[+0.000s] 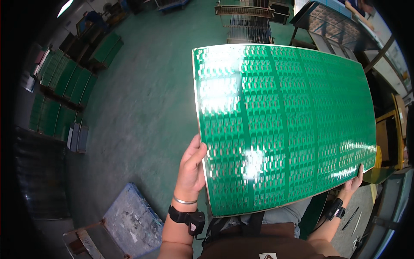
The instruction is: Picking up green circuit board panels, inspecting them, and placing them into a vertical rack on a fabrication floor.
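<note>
A large green circuit board panel [302, 125], printed with rows of small repeated silvery patterns, is held up in front of my body. Bright light glares off its upper left, lower middle and lower right. My left hand [192, 166] grips its left edge, thumb on the front face and the other fingers partly hidden. At the lower right corner, my right hand [354, 183] holds the edge with a finger up on the face; its remaining fingers are out of sight behind the panel. A silver bangle and a black strapped device sit on my left wrist, another device on my right.
Racks of green panels [64, 77] line the left side. A rack with thin upright pieces [248, 28] stands beyond the panel. A stained blue-edged board [131, 220] lies at lower left. Slender tools [351, 218] rest on a surface at lower right. Other people are at far left and upper right.
</note>
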